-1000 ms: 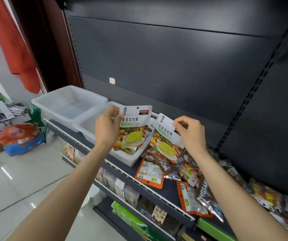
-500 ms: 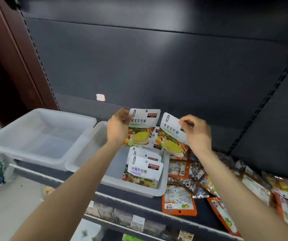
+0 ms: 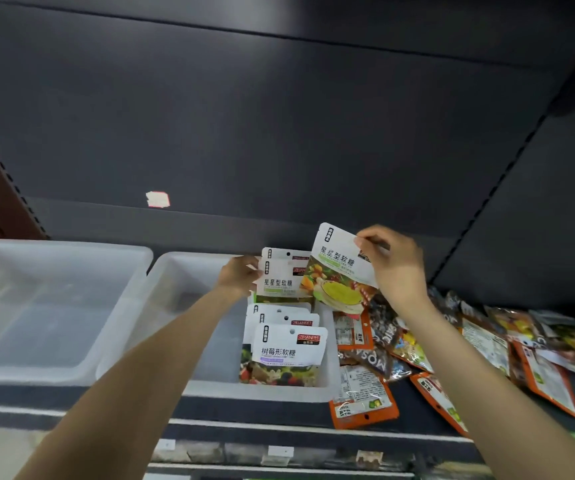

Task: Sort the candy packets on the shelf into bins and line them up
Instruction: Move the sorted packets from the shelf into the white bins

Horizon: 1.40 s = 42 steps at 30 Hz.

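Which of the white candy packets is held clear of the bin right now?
The tilted white packet pinched by the right hand, up over the bin's right edge. The other white packets stand inside it, the left hand holding the back ones.

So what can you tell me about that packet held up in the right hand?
The raised packet is a flat, glossy pouch, white on top with dark Chinese lettering, and a picture of fruit around a yellow-green shape below. The right hand pinches its upper right corner, holding it tilted above the right end of the white bin, overlapping the upright packets that the left hand steadies.
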Available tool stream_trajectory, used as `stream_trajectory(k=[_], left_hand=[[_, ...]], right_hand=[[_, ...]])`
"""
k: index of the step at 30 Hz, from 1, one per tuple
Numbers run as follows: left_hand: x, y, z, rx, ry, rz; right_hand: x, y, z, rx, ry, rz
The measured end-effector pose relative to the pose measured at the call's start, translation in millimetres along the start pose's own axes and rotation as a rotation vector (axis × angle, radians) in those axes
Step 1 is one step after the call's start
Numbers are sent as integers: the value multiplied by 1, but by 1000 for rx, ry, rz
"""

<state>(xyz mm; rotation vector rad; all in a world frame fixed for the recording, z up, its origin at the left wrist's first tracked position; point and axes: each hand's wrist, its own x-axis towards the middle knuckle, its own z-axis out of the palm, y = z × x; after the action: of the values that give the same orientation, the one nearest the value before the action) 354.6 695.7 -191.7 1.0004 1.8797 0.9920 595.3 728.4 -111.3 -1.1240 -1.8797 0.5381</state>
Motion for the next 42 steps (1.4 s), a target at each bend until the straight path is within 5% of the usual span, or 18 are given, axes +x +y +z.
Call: stream_trajectory(k=[3, 7, 13, 19, 29, 42], left_hand=[[8, -3, -1, 220, 53, 55], [3, -2, -4, 131, -32, 133], [5, -9, -10, -14, -106, 20], [2, -4, -17, -204, -152, -135], [-1, -8, -10, -84, -209, 42], [-38, 30, 19, 293, -16, 300]], right_hand=[[4, -4, 4, -37, -13, 1], [14, -8, 20, -58, -33, 3], [25, -10, 60, -48, -56, -80], [26, 9, 90, -189, -242, -61], [7, 21, 110, -428, -618, 124], [-13, 16, 46, -359, -388, 17]])
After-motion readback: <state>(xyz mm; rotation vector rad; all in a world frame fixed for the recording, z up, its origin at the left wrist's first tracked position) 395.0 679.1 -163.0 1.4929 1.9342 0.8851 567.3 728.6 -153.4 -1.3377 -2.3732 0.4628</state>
